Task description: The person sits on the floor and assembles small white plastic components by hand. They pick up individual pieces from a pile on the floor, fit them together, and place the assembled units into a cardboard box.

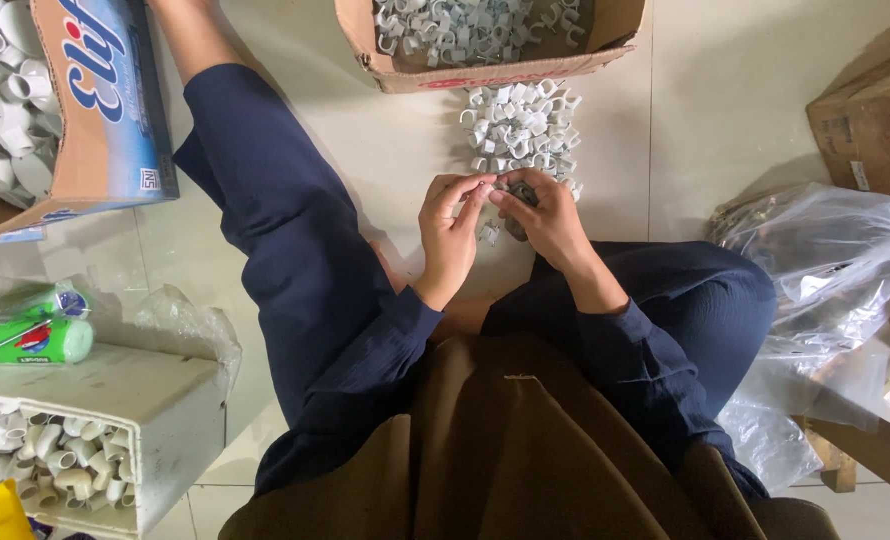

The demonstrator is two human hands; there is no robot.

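Over the lap, the left hand (452, 232) pinches a small white clip (484, 186) in its fingers, while the right hand (548, 217) clenches on a dark small part (521, 193) (too small to identify). Just beyond lies a pile of white clips (521, 125) on the floor (405, 140), then the cardboard box (485, 70) of them.

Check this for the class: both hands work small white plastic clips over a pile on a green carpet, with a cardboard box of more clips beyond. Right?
Not quite. The head view shows the pile of clips lying on a pale tiled floor, not green carpet. Both hands, left hand and right hand, and the cardboard box are as stated.
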